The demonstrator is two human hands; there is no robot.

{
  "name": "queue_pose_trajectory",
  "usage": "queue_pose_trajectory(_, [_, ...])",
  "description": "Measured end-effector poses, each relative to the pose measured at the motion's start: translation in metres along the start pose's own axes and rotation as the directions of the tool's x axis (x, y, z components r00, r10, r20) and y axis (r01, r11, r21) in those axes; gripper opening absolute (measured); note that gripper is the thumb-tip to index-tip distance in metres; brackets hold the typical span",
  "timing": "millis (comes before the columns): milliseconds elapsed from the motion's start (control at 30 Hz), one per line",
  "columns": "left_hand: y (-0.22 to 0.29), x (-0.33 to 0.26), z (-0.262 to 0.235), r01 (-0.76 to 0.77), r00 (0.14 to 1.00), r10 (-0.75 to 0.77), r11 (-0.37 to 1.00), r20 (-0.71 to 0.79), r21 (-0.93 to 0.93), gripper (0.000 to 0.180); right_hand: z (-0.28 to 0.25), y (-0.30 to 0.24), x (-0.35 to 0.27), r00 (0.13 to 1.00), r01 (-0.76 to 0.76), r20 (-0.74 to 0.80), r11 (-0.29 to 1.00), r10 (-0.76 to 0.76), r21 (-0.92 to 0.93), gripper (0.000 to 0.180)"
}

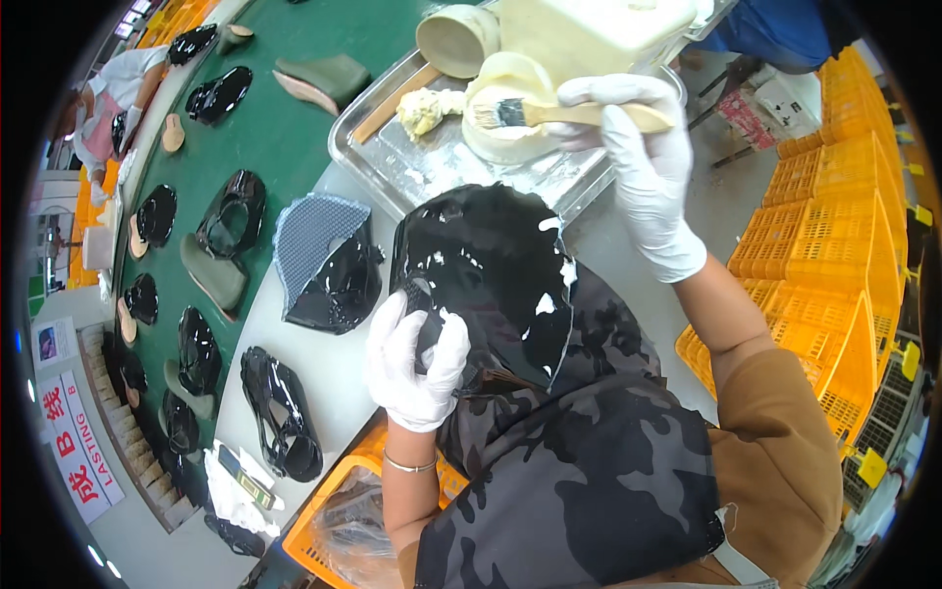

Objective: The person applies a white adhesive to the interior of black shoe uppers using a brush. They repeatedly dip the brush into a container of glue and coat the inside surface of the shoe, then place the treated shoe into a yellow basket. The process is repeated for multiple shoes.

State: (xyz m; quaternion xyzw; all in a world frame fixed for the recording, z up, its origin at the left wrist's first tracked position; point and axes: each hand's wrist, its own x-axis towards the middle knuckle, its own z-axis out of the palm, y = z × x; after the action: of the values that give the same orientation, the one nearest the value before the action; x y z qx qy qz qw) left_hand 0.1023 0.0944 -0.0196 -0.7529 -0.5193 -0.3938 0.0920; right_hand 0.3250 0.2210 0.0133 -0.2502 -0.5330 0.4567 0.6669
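Observation:
My right hand (643,167), in a white glove, grips the wooden handle of a flat brush (564,114). Its bristles rest over the rim of a round cream-coloured pot (530,147). Lower down, my left hand (417,363), also gloved, is closed round a dark shoe upper (428,329), mostly covered by the fingers. Under and beside it, a glossy black sheet (491,245) with white smears lies over my lap. The pot stands in a metal tray (392,182) with a lump of pale paste (422,113) and a second cup (457,41).
Several glossy black shoe uppers and green wedge soles (211,275) lie on the green belt (294,29) to the left. Two uppers (283,412) (334,265) are on the white table edge. Stacked orange crates (814,255) stand at right; an orange basket (324,501) is below. Another person (118,98) works far left.

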Motion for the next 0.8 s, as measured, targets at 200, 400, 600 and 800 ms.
queue_pose_trajectory(200, [0.002,0.0,0.0,-0.089,0.996,0.089,0.995,0.012,0.052,0.038,-0.007,0.023,-0.007,0.99,-0.136,-0.034,0.99,0.134,-0.048,0.017])
queue_pose_trajectory(400, [0.005,-0.009,-0.006,0.008,0.998,-0.007,1.0,0.064,-0.013,0.033,-0.016,0.02,-0.013,0.98,-0.18,0.051,0.965,0.193,-0.188,0.027])
queue_pose_trajectory(600, [0.003,-0.021,-0.001,0.102,0.995,-0.098,0.986,0.037,-0.132,0.025,-0.05,0.011,-0.014,0.979,-0.202,-0.043,0.977,0.2,-0.062,0.039])
queue_pose_trajectory(800, [0.008,-0.017,-0.004,0.03,0.999,-0.03,0.999,0.015,-0.01,0.031,-0.102,0.007,0.013,0.969,-0.202,-0.245,0.677,0.034,-0.708,0.026])
